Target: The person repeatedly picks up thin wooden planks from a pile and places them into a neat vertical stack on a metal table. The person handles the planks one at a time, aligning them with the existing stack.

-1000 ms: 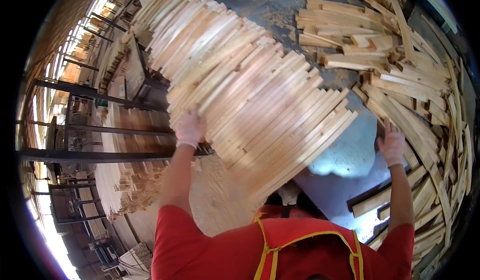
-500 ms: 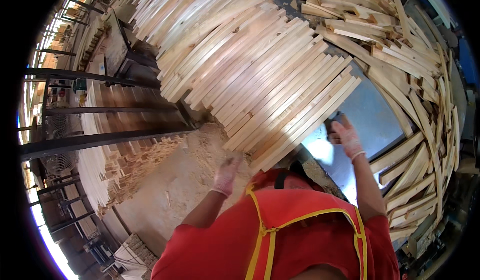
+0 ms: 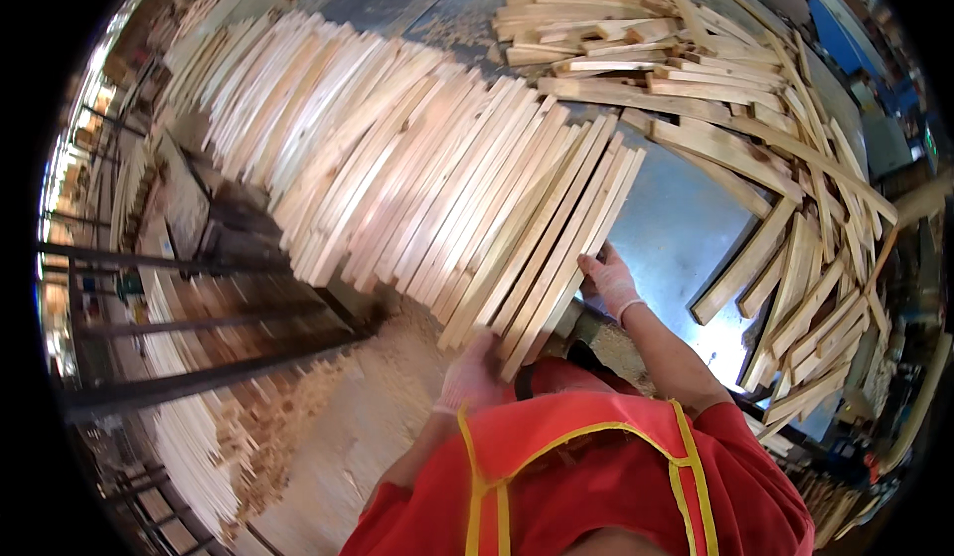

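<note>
Both hands are working at the near-right end of a row of wooden strips lying across the counter.
The right hand is curling half open against the outermost strip, its underside hidden, so a firm grip cannot be told; the left hand is resting at the strips' near ends, its blurred fingers leaving its opening and hold unclear. Dark metal bars are partly covering a stack of timber at near left.

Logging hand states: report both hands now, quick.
Left hand: at near ends of wooden strips; blurred, grip cannot be told.
Right hand: partly curled at the outermost strip; firm hold cannot be told.
</note>
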Demonstrator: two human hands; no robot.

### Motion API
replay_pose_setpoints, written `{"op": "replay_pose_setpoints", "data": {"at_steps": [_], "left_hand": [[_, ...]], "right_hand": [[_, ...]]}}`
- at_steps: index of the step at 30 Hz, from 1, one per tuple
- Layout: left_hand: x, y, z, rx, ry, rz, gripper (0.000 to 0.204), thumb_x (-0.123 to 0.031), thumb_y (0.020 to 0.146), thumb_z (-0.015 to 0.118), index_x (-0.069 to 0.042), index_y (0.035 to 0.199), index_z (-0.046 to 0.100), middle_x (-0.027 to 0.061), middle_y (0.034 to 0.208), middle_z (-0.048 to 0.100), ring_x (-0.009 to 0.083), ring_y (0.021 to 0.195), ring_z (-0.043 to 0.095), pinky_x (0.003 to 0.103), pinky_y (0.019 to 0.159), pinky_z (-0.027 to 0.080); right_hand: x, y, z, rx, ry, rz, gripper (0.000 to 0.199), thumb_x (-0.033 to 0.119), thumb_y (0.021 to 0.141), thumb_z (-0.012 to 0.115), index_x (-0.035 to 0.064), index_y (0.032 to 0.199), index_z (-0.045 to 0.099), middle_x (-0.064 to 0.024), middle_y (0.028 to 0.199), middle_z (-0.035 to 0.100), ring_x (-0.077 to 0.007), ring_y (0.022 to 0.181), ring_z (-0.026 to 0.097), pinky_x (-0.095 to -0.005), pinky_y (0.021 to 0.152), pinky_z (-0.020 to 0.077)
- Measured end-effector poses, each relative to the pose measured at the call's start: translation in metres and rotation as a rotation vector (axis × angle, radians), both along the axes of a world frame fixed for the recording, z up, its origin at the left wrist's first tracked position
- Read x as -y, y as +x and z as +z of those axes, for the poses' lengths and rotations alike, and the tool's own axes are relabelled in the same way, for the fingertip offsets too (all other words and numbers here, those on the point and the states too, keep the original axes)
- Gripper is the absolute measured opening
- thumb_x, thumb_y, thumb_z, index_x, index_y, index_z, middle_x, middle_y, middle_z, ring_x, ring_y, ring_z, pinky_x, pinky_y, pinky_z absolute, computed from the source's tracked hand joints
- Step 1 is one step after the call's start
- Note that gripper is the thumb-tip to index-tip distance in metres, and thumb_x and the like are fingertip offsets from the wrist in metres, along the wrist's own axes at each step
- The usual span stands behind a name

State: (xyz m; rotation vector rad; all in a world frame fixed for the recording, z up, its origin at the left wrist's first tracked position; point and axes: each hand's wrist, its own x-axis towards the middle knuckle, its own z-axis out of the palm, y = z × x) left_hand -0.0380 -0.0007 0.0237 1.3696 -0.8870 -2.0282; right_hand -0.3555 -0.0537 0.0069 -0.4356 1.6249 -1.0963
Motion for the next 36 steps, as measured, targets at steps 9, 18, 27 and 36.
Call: {"op": "replay_pose_setpoints", "data": {"at_steps": [9, 18, 27, 36], "left_hand": [[0.054, -0.004, 0.093, 0.005, 0.254, -0.025, 0.065, -0.060, 0.111, 0.043, -0.005, 0.137, 0.064, 0.0112, 0.130, 0.068, 0.0270, 0.110, 0.065, 0.044, 0.098, 0.053], [0.141, -0.064, 0.106, -0.044, 0.316, -0.515, 0.070, -0.058, 0.106, 0.054, 0.000, 0.146, 0.054, 0.0156, 0.120, 0.071, 0.0299, 0.110, 0.069, 0.048, 0.095, 0.056], [0.157, -0.145, 0.120, 0.579, -0.366, -0.769, 0.119, -0.033, 0.074, 0.085, -0.003, 0.169, 0.019, 0.0290, 0.146, 0.060, 0.0354, 0.128, 0.065, 0.042, 0.109, 0.052], [0.226, 0.035, 0.064, 1.083, -1.041, -0.498, 0.074, -0.020, 0.081, 0.078, 0.001, 0.149, 0.055, 0.0254, 0.142, 0.063, 0.0389, 0.132, 0.061, 0.046, 0.114, 0.048]], "right_hand": [[-0.004, -0.013, -0.038, 0.211, -0.167, -0.106, 0.064, 0.026, 0.097, 0.076, 0.0031, 0.150, 0.050, -0.0091, 0.112, 0.069, -0.0201, 0.094, 0.065, -0.0339, 0.083, 0.0523], [0.012, -0.015, 0.016, 0.299, 0.021, 0.010, 0.081, 0.030, 0.095, 0.080, 0.0053, 0.158, 0.036, -0.0054, 0.101, 0.062, -0.0134, 0.068, 0.050, -0.0320, 0.055, 0.0414], [0.036, 0.004, 0.013, 0.066, 0.068, -0.151, 0.074, 0.012, 0.087, 0.083, -0.0015, 0.145, 0.039, -0.0239, 0.120, 0.070, -0.0292, 0.101, 0.070, -0.0411, 0.084, 0.0582], [0.031, 0.016, -0.009, -0.260, -0.129, 0.156, 0.093, 0.029, 0.084, 0.083, -0.0032, 0.158, 0.035, -0.0317, 0.138, 0.063, -0.0367, 0.127, 0.064, -0.0408, 0.107, 0.0514]]}}
